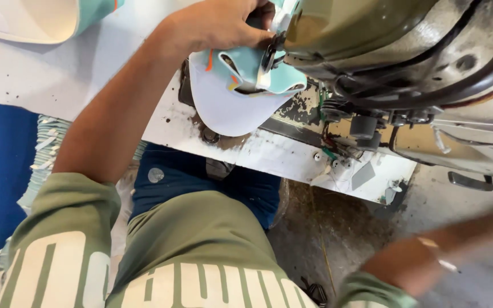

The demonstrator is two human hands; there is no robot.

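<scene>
The left hand (223, 23) pinches the teal-and-white shoe upper (241, 85) under the sewing machine (383, 51) at twelve o'clock, so stitching seems underway. The right hand's grip is out of view; another upper (35, 20) waits at ten o'clock on the bench (58, 74).

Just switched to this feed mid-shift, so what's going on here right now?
A person in an olive green shirt sits at an industrial sewing machine. Their left hand holds a light blue and white shoe upper up against the machine's head, at the edge of the chipped white table. The right hand is out of frame; only the forearm shows, lowered beside the table.
</scene>
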